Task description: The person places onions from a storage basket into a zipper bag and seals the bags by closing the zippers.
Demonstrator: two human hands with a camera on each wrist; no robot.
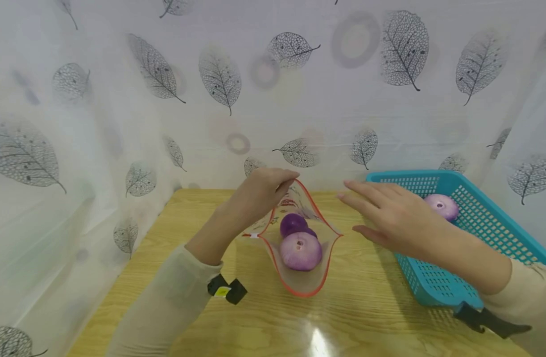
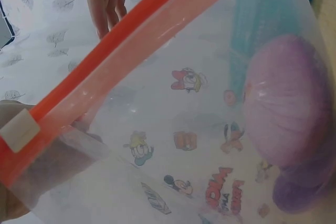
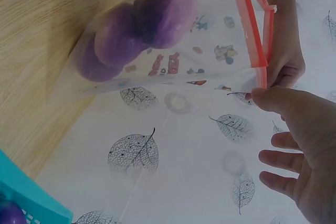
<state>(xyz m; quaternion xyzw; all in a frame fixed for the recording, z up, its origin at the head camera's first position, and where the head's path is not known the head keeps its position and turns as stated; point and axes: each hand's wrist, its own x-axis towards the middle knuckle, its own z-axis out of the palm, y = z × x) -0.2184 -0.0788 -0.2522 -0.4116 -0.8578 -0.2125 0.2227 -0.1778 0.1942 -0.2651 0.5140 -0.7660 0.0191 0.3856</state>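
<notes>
A clear zip bag point(image 1: 308, 285) with a red rim and cartoon prints stands upright on the table, its mouth spread wide. Inside it lie purple onions: a paler onion point(image 1: 301, 251) in front and a darker onion point(image 1: 293, 225) behind, with another partly hidden. My left hand point(image 1: 264, 191) pinches the far edge of the bag's mouth. A white slider point(image 2: 20, 130) sits on the red strip close to that hand. To the right of the bag, my right hand point(image 1: 389, 213) is held in the air, fingers extended and holding nothing.
A blue perforated basket point(image 1: 500, 223) stands on the right side of the wooden table point(image 1: 201, 213), under my right forearm. One purple onion point(image 1: 442, 207) lies in it. Behind the table hangs a white curtain point(image 1: 264, 129) with leaf prints.
</notes>
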